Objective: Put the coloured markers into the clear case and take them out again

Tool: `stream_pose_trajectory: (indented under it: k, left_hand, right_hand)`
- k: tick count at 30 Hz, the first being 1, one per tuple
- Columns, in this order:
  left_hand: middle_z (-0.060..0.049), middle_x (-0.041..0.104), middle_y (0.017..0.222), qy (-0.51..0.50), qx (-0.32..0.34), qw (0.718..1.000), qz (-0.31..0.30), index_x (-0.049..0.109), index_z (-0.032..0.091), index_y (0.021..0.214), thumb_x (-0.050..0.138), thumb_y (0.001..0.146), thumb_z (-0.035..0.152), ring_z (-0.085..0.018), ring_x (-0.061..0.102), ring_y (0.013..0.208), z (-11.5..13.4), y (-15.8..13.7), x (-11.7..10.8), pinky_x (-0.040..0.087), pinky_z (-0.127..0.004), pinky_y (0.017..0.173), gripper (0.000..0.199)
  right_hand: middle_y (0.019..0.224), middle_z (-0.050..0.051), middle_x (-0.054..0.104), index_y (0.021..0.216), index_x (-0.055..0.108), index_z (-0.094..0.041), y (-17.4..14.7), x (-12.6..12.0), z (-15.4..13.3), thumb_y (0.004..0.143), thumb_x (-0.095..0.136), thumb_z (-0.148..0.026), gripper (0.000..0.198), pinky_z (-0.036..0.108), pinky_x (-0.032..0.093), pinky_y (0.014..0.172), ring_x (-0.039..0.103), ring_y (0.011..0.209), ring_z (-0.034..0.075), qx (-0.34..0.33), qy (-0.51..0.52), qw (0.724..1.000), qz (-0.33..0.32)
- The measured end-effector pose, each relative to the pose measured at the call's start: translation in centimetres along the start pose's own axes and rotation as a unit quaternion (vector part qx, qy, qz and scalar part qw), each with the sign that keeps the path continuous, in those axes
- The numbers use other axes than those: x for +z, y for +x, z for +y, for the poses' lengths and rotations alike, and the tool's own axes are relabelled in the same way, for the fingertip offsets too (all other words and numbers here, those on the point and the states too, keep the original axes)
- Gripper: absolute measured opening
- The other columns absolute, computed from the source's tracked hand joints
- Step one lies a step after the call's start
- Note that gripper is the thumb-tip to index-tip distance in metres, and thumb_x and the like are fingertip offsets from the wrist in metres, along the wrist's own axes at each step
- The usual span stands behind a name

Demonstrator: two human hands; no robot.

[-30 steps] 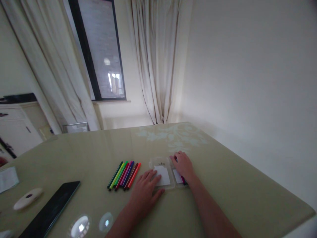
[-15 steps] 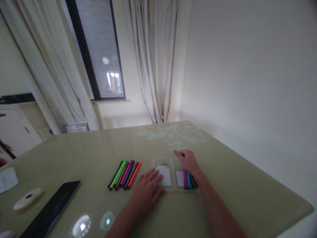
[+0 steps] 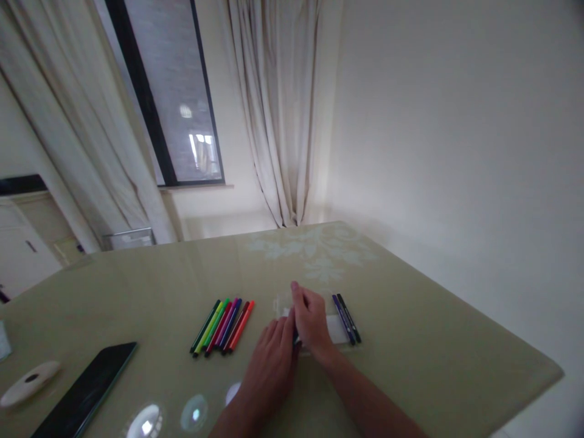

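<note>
A clear plastic case [image 3: 278,304] lies unfolded on the table, with a white card [image 3: 336,329] in its right half. Two dark markers [image 3: 348,319] rest side by side at that half's right edge. My right hand [image 3: 312,321] is closed over the middle of the case, thumb pointing away from me. Beneath its curled fingers shows the dark end of a marker [image 3: 296,338]; the rest is hidden. Against it lies my left hand [image 3: 272,356], its fingers stretched out over the left half. To the left is a row of several coloured markers [image 3: 222,326].
A black tablet-like slab [image 3: 86,392] lies at the front left, beside a white oval object [image 3: 30,383]. Round shiny discs [image 3: 194,413] sit near the front edge. The pale green table [image 3: 438,359] ends at a wall on the right.
My right hand has moved left from the case's right half to meet my left hand. The pink and blue markers are gone from the right half; two dark ones stay. The view has shifted slightly.
</note>
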State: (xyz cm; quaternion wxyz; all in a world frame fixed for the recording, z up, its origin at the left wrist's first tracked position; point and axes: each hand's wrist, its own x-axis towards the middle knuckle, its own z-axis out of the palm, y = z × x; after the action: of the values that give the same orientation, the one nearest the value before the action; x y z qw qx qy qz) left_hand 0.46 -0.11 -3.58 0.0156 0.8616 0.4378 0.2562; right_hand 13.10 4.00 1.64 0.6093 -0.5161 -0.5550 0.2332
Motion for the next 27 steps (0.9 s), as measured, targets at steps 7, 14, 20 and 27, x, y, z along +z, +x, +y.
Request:
stream_pose_trajectory:
  k: [7,14,20,27]
  left_hand:
    - [-0.020,0.054,0.149,0.105,-0.144,0.983,-0.048,0.010,0.019,0.164,0.031,0.090,0.001,-0.025,0.068,0.116,-2.2,0.2,-1.0,0.059,-0.032,0.084,0.079]
    - [-0.018,0.058,0.142,0.217,-0.223,0.950,-0.039,0.052,0.018,0.145,0.039,0.095,0.004,-0.026,0.065,0.118,-2.9,0.6,-3.0,0.059,-0.032,0.084,0.054]
    - [-0.017,0.062,0.134,0.238,-0.224,0.945,-0.036,0.059,0.015,0.137,0.039,0.100,0.012,-0.026,0.061,0.123,-3.1,0.5,-3.5,0.051,-0.036,0.098,0.043]
    - [-0.023,0.043,0.157,0.290,-0.296,0.910,0.008,0.052,0.014,0.147,0.046,0.098,0.052,-0.043,0.040,0.142,-4.2,0.3,-3.1,0.034,-0.060,0.111,0.063]
  right_hand:
    - [0.076,0.005,0.067,0.080,0.065,-0.020,3.5,-3.9,2.1,0.103,0.034,-0.049,0.048,0.026,0.042,0.067,0.060,0.072,0.018,-0.012,-0.136,0.990,-0.037]
    - [0.083,0.015,0.073,0.076,0.076,-0.018,6.2,-9.1,5.2,0.100,0.046,-0.038,0.043,0.031,0.038,0.065,0.065,0.077,0.023,0.071,-0.497,0.863,-0.063]
    - [0.093,0.015,0.074,0.086,0.077,-0.017,5.6,-8.1,5.8,0.100,0.049,-0.033,0.035,0.031,0.040,0.066,0.066,0.086,0.025,0.042,-0.538,0.839,-0.063]
    - [0.088,0.016,0.073,0.084,0.077,-0.018,5.5,-8.4,5.5,0.099,0.050,-0.036,0.036,0.032,0.043,0.065,0.066,0.084,0.026,0.051,-0.547,0.834,-0.047]
